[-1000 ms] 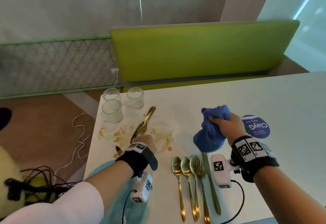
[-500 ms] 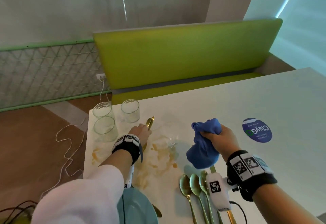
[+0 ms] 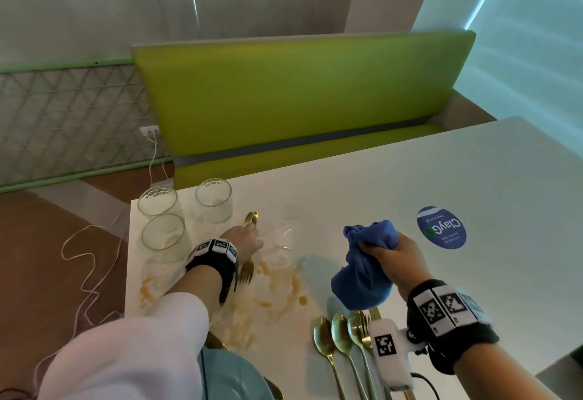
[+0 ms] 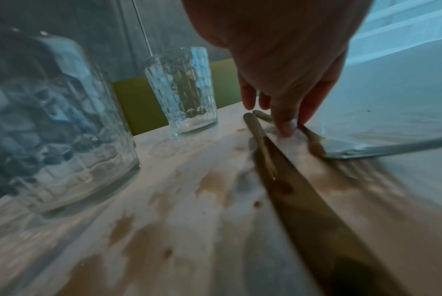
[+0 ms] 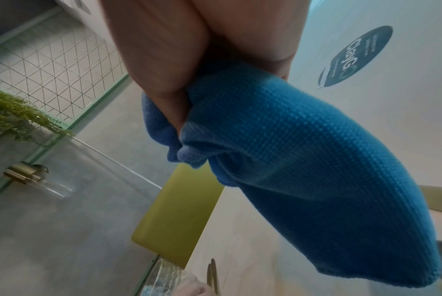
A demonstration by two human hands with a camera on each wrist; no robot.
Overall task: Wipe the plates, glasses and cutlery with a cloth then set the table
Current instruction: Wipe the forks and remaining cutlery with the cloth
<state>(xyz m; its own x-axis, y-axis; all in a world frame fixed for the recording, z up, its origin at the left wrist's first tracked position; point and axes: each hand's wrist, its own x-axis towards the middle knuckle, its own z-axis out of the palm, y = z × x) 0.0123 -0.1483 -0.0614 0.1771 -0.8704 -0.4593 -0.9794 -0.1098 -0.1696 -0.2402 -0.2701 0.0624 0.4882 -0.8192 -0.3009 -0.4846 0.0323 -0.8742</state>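
My left hand (image 3: pixel 244 240) reaches over dirty gold cutlery (image 3: pixel 251 219) that lies on the stained white table (image 3: pixel 473 179) beside three clear glasses (image 3: pixel 164 237). In the left wrist view its fingers (image 4: pixel 286 124) point straight down, and one fingertip touches the table between a gold knife (image 4: pixel 291 190) and another handle, at the rim of a clear glass plate (image 4: pixel 367 152). My right hand (image 3: pixel 391 251) grips a bunched blue cloth (image 3: pixel 362 276) above the table. Gold spoons (image 3: pixel 325 336) lie in a row near the front edge.
Brown spill stains (image 3: pixel 277 286) spread between my hands. A pale blue plate (image 3: pixel 233 374) sits at the front edge under my left sleeve. A round blue sticker (image 3: pixel 441 227) is on the table to the right. A green bench (image 3: pixel 299 93) stands behind the table.
My left hand has moved forward along the dirty cutlery, from its near end to the handles by the glasses. My right hand still holds the cloth in about the same place.
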